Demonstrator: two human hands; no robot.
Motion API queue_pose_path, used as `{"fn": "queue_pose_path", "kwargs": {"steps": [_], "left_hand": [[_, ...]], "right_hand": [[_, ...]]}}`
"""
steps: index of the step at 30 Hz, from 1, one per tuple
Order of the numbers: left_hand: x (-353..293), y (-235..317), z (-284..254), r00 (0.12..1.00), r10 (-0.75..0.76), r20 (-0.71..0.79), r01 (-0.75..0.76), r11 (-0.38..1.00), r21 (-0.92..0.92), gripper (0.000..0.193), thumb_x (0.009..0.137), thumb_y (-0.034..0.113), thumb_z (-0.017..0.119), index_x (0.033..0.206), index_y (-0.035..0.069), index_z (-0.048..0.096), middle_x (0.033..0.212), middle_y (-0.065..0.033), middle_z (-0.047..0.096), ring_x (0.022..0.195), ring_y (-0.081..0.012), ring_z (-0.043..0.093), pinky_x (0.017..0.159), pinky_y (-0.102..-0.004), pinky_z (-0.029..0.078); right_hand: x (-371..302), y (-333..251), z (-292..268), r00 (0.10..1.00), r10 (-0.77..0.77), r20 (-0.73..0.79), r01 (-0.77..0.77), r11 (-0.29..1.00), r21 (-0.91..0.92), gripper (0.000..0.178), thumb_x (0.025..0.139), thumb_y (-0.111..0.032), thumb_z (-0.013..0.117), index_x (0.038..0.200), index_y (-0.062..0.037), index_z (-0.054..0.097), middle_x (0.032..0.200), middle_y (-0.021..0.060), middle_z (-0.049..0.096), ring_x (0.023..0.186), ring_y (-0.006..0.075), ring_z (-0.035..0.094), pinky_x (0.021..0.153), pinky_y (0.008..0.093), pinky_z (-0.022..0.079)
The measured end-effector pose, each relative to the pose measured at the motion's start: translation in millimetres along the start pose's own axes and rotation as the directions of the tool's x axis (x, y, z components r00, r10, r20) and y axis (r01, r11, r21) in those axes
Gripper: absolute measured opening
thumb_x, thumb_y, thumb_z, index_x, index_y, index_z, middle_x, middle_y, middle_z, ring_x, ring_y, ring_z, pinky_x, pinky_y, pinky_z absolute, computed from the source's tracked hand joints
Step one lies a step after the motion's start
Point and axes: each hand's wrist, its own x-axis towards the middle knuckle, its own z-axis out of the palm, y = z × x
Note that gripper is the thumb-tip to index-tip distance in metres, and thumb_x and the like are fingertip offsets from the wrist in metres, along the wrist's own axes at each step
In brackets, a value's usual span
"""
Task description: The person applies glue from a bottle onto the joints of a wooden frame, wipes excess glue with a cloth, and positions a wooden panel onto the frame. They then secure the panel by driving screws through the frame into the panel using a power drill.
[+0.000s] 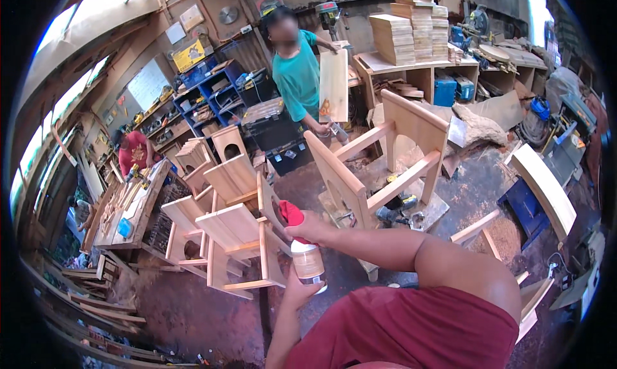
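Note:
In front of me, a white plastic bottle [307, 263] with a pale label is tilted slightly. My left hand [299, 292] is closed round its lower part. My right hand [308, 228] grips a red cloth [291, 213] at the top of the bottle, and some of the red shows over the bottle's mouth. Whether the mouth is capped is hidden. Just left of the hands stands a group of unfinished wooden chairs [239, 226]. Beyond my right forearm, a larger wooden chair frame [379, 154] rests on a low work table [434, 210].
Another person in a teal shirt [299, 73] holds a wooden board [334, 85] across the room. At far left, someone in red [136, 149] bends over a workbench [125, 205]. Stacked boards [393, 38] sit on a shelf unit. A curved panel [545, 192] stands at right.

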Motion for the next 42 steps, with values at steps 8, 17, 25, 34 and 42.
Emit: {"fn": "queue_pose_path", "kwargs": {"steps": [8,17,25,34,42], "left_hand": [[0,19,8,0.973,0.115,-0.2,-0.039,0.937,0.347,0.091,0.056,0.016,0.082,0.132,0.004,0.034,0.116,-0.0127,0.055,0.105,-0.0258,0.057,0.088,-0.0378,0.047],[14,48,22,0.695,0.55,0.462,0.192,0.477,-0.857,0.093,0.061,0.028,0.08,0.134,0.001,0.029,0.111,-0.0188,0.051,0.093,-0.0312,0.062,0.077,-0.0388,0.054],[9,37,-4,0.931,0.2,0.305,0.007,0.826,-0.564,0.086,0.06,0.022,0.079,0.132,0.0,0.036,0.117,-0.0124,0.056,0.098,-0.0227,0.062,0.086,-0.0367,0.05],[-4,79,7,0.959,0.18,-0.218,-0.096,0.933,0.347,0.09,0.061,0.014,0.077,0.137,0.004,0.031,0.12,-0.0131,0.055,0.112,-0.0221,0.054,0.096,-0.0358,0.042],[-7,63,-9,0.971,0.213,-0.11,-0.178,0.949,0.261,0.09,0.06,0.013,0.077,0.136,0.004,0.031,0.122,-0.0139,0.054,0.112,-0.0228,0.055,0.095,-0.0362,0.042]], "right_hand": [[-7,-14,-13,0.999,0.048,-0.011,-0.045,0.986,0.159,0.026,0.072,-0.014,0.073,0.09,-0.0006,0.06,0.078,0.0071,0.065,0.07,0.0151,0.062,0.064,0.0293,0.05],[4,-35,-12,0.751,-0.403,0.523,-0.226,0.587,0.777,0.039,0.081,-0.027,0.069,0.109,-0.0096,0.048,0.09,0.0096,0.063,0.104,0.0311,0.06,0.09,0.043,0.049],[1,-28,-8,0.917,-0.164,0.364,-0.206,0.588,0.782,0.066,0.088,-0.063,0.041,0.123,-0.0081,0.045,0.094,0.0159,0.063,0.096,0.0322,0.063,0.088,0.0426,0.05],[-4,-24,-12,0.972,-0.141,0.188,0.076,0.944,0.32,0.035,0.083,-0.025,0.067,0.107,-0.0015,0.056,0.094,0.0093,0.066,0.084,0.0166,0.064,0.073,0.0296,0.052],[-12,-37,-16,0.977,-0.116,0.178,0.059,0.952,0.299,0.031,0.075,-0.021,0.071,0.096,-0.0011,0.059,0.088,0.009,0.067,0.079,0.0138,0.063,0.072,0.0291,0.051]]}}
